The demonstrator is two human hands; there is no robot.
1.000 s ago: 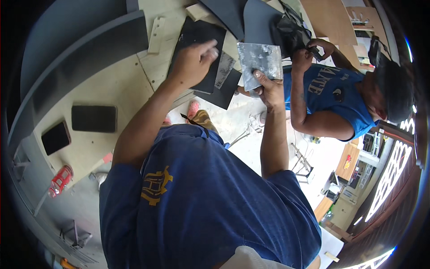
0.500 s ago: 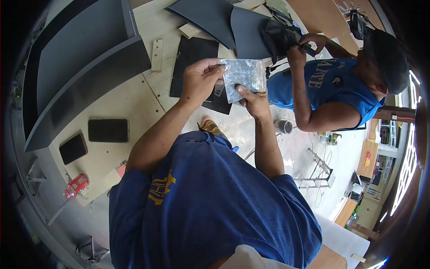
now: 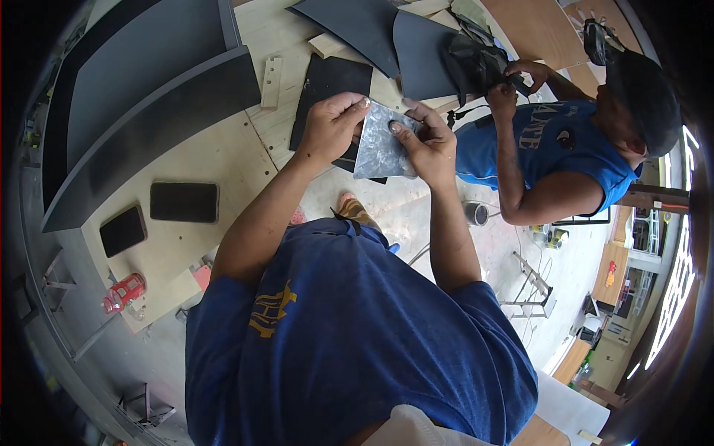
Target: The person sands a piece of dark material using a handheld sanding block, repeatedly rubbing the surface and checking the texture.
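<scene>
Between my two hands is a thin, four-sided grey plate [image 3: 379, 145], metal-looking and blotched with pale smears. My left hand [image 3: 336, 128] pinches its upper left corner between thumb and fingers. On the right side, my right hand [image 3: 433, 147] grips it, thumb pressed on the smeared face and fingers behind or around the far edge. The plate is tilted, and its right edge is partly covered by that hand. Beyond my left hand a black sheet [image 3: 316, 85] lies on the wooden worktable [image 3: 245, 152].
A large dark panel piece [image 3: 156, 137] stands on the left, near two phones [image 3: 184, 202] [image 3: 123, 231] and a red bottle [image 3: 124, 292]. Dark curved sheets [image 3: 424, 59] lie at the back. At right a co-worker in blue [image 3: 550, 141] handles a black bundle [image 3: 480, 63]. A can [image 3: 476, 213] sits on the floor.
The plate has turned and tilted in my hands, so its face looks narrower. My right hand has shifted up along its side, with fingers now raised at the far edge.
</scene>
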